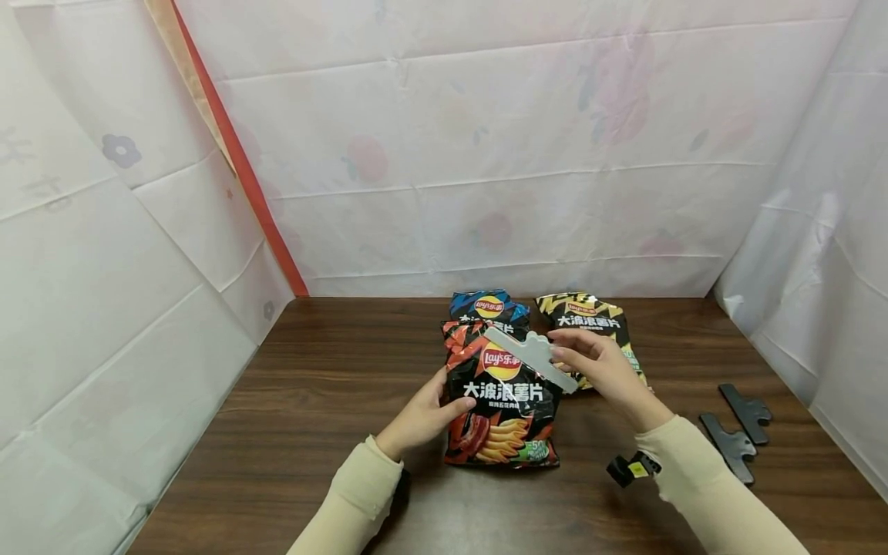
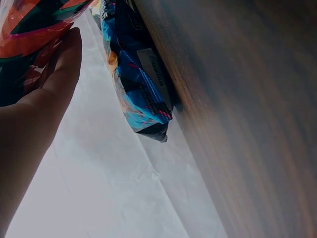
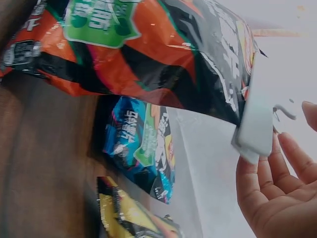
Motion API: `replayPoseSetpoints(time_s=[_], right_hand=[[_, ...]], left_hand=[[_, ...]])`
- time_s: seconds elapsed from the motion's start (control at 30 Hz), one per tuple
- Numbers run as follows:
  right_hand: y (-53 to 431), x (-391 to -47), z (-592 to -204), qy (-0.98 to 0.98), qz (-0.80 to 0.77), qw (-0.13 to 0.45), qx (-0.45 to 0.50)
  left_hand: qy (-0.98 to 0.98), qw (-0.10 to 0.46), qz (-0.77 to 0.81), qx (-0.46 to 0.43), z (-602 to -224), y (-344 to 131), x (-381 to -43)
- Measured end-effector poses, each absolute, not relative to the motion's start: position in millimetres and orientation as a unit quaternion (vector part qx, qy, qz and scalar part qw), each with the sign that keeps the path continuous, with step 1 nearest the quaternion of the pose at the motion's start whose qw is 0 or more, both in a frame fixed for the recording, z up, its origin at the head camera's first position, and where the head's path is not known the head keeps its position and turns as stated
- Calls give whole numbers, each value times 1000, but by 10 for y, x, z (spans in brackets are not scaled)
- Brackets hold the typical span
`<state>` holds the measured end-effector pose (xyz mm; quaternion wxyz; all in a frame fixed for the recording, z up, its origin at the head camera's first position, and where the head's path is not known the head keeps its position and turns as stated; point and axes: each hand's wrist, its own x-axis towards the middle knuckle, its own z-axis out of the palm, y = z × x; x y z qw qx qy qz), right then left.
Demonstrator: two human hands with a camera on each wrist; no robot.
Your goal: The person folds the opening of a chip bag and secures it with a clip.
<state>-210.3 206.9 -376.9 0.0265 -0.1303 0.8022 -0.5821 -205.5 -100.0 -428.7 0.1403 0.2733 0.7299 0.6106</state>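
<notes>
A red and black chip bag (image 1: 502, 416) stands tilted up in front of me, printed with fries and meat. My left hand (image 1: 423, 412) holds its left side, thumb over the front and the other fingers behind. A pale grey bag clip (image 1: 533, 354) lies slantwise across the bag's upper right corner. Beside the clip's wavy edge is my right hand (image 1: 600, 366). In the right wrist view, fingertips (image 3: 247, 166) of that hand are right at the clip's end, while the thumb stands apart from it.
Behind the red bag are a blue chip bag (image 1: 489, 304) and a yellow and black chip bag (image 1: 590, 312). Two dark clips (image 1: 728, 445) lie on the wooden table (image 1: 312, 401) at the right. White patterned cloth (image 1: 486, 154) hangs along the back and sides.
</notes>
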Motion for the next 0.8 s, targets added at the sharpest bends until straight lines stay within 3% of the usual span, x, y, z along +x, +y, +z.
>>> replayPoseSetpoints(time_s=[0.23, 0.47, 0.8], right_hand=[[2110, -2047, -4006, 787, -603, 9, -133], [2047, -1954, -4222, 734, -672, 61, -77], [1916, -1845, -4377, 749, -649, 128, -44]], left_hand=[[710, 148, 630, 276, -4287, -993, -2061], [731, 145, 617, 253, -4273, -995, -2047], [740, 138, 614, 237, -4272, -1003, -2033]])
